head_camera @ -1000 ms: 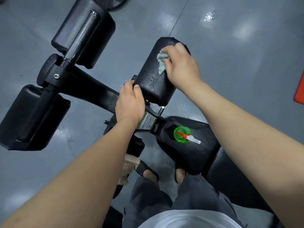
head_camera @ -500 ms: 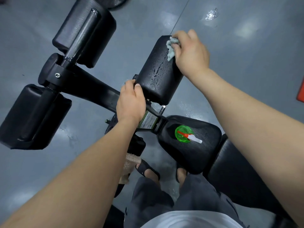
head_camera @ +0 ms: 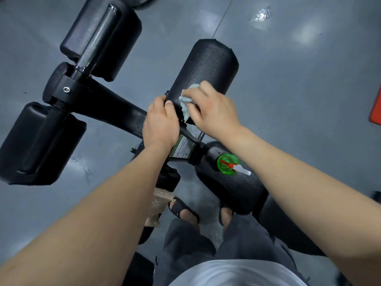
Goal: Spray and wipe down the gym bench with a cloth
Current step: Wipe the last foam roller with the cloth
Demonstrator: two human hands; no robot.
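Note:
A black roller pad (head_camera: 208,65) of the gym bench juts away from me, its surface wet with droplets. My right hand (head_camera: 212,112) grips a pale blue cloth (head_camera: 186,104) and presses it on the pad's near end. My left hand (head_camera: 160,122) holds the pad's near left edge where it meets the black frame (head_camera: 115,108). A green spray bottle (head_camera: 228,164) with a red and white nozzle stands on the bench seat pad (head_camera: 233,186) below my right forearm.
Two more black roller pads (head_camera: 99,36) (head_camera: 37,145) sit on a crossbar at the left. The grey floor (head_camera: 299,89) has wet patches. My feet in black sandals (head_camera: 183,209) stand by the bench, with a beige fuzzy thing (head_camera: 159,201) beside them. An orange object (head_camera: 376,108) is at the right edge.
My right hand has drawn the cloth from the pad's far end back to its near end, close to my left hand. The left hand has stayed in place.

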